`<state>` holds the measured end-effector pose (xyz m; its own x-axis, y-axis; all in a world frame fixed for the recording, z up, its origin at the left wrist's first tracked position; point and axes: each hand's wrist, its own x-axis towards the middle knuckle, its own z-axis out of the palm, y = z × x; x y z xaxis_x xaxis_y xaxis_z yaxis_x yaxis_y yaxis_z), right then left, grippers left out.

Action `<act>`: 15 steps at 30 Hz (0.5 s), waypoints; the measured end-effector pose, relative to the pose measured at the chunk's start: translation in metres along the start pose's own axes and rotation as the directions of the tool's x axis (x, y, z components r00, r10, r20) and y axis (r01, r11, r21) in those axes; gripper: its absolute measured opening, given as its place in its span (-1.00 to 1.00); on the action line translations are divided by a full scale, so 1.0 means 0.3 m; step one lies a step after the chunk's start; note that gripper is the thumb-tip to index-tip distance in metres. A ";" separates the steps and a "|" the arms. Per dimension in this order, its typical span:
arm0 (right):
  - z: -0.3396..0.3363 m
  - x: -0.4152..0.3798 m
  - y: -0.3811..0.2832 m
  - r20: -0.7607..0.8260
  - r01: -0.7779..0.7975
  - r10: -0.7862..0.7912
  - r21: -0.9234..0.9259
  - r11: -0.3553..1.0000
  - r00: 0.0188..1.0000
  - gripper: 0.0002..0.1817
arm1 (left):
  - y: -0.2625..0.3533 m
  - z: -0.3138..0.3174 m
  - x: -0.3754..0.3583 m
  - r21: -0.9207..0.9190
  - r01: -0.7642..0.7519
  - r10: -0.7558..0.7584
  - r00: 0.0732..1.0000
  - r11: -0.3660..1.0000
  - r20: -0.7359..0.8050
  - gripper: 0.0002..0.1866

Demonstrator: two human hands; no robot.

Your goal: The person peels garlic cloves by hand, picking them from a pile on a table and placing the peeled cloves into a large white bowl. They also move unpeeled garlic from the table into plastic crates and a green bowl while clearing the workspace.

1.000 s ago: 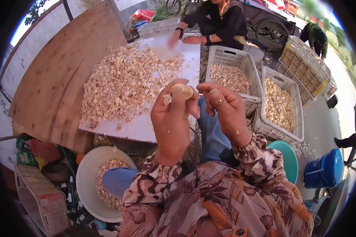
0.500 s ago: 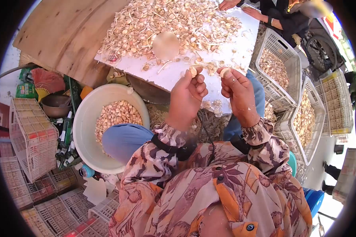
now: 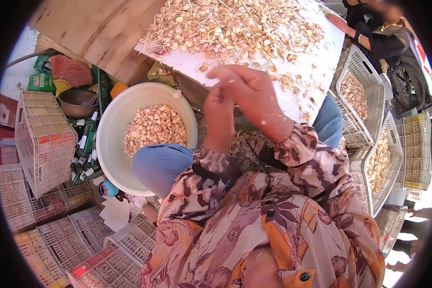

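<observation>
Head view: right hand [image 3: 249,93] crosses over left hand [image 3: 219,113], finger grip hidden, beside the bowl [image 3: 111,126] — best keep cloves dropping cleanly inside.

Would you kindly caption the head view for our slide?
Two hands, left and right, meet above a white basin of garlic cloves beside a heaped table.

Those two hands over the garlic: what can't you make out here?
Head view only:
- Right hand: motion-blurred, covering the left hand's fingertips; whatever either holds is hidden.
- Bowl: near rim behind the knee.
- Crates: cut off at the dark lens edge.
</observation>
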<state>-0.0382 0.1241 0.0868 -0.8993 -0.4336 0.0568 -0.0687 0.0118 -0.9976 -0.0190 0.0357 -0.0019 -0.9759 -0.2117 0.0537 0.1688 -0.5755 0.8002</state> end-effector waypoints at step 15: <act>-0.387 -0.489 0.206 -0.495 -0.120 0.168 0.128 0.985 0.852 -0.79 | -0.097 0.293 -0.175 0.550 -0.111 -0.225 0.833 0.828 0.506 -0.69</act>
<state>0.0393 0.2930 0.0215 -0.9919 0.0788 -0.0994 0.0955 -0.0517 -0.9941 0.0151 0.1329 0.0243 -0.9206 0.3530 0.1667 0.1715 -0.0180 0.9850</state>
